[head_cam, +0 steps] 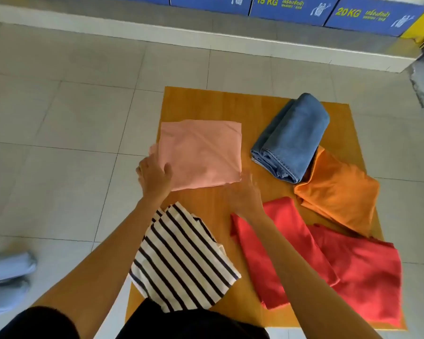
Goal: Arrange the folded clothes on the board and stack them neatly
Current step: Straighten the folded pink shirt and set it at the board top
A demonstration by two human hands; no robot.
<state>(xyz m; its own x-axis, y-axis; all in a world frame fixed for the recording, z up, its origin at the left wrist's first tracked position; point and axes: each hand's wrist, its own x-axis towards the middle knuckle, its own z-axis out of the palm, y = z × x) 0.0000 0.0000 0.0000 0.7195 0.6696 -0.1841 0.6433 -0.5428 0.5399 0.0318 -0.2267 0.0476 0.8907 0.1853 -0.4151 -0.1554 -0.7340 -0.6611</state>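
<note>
Five folded pieces sit apart on the board (230, 101), nothing stacked yet. Both hands are on the pink shirt (201, 152), far left: left hand (154, 176) flat on its corner, right hand (244, 196) at the near edge, fingers seemingly pinching it, probably squaring it as the base.

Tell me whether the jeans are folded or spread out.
Folded: the jeans sit as a thick, layered bundle on the board, partly resting on the orange garment.
</note>
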